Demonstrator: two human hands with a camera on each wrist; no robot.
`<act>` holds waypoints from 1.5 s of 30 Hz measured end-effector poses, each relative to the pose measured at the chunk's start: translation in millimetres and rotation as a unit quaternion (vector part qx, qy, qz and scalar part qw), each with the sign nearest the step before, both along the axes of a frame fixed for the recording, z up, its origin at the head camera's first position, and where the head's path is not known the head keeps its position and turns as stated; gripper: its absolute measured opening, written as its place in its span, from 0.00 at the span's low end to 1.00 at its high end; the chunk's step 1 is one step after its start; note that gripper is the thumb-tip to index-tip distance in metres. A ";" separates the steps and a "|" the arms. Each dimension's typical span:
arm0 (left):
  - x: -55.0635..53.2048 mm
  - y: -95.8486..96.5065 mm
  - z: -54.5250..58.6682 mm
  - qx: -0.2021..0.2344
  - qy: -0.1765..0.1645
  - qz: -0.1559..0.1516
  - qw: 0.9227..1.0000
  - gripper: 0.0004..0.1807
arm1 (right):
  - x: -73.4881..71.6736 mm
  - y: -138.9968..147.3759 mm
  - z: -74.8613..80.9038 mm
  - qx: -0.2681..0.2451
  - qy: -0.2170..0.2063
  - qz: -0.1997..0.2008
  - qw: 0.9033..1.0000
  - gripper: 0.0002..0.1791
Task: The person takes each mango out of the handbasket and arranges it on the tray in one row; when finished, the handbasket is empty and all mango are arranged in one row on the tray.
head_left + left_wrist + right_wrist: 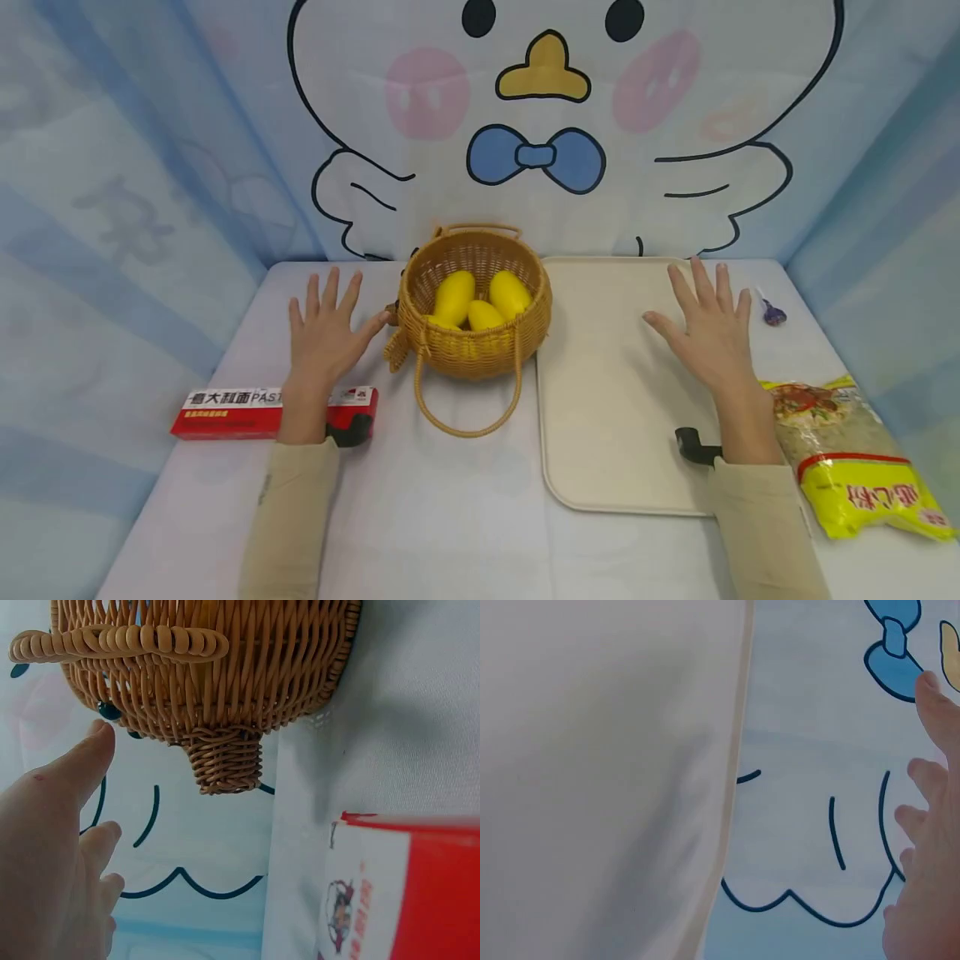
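Note:
My left hand (324, 337) is spread with straight fingers, holding nothing, left of a wicker basket (468, 362). In the left wrist view the thumb (94, 761) points toward the basket's woven side; whether they touch I cannot tell. Several yellow mangoes (510, 293) lie inside the basket, and its front handle hangs down over the table. My right hand (708, 337), fingers spread and nothing held, hovers over the far right part of a cream tray (600, 400). Its shadow falls on the tray (592, 750) in the right wrist view.
A red pasta box (232, 423) lies partly under the left forearm. Right of the right forearm is a yellow bag of noodles (855, 492). A small purple-wrapped lollipop (773, 315) lies beyond the tray's right edge. Printed curtains (135, 250) enclose the table.

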State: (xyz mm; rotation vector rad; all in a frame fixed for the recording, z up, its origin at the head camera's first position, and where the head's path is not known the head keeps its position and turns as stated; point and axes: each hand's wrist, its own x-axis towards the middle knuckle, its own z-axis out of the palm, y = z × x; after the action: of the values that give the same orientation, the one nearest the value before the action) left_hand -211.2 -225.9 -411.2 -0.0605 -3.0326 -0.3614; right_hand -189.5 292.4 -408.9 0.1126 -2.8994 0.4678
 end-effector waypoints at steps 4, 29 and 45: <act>2.6 1.8 -1.5 0.008 -0.012 -0.003 1.000 0.48 | 1.5 -9.8 3.1 -0.012 0.009 0.015 1.000 0.47; -9.0 15.8 9.8 0.118 -0.006 -0.052 0.992 0.42 | -21.7 -81.8 47.1 -0.025 0.057 0.148 0.987 0.42; -19.3 45.6 12.7 0.225 -0.024 -0.108 0.968 0.43 | -30.6 -131.5 60.5 -0.022 0.013 0.204 0.979 0.41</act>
State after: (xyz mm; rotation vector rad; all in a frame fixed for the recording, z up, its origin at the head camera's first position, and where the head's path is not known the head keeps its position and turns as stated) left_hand -230.6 -180.3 -398.5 -0.3553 -2.9114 -1.0700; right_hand -220.1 161.0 -348.3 0.7101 -2.8345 0.5888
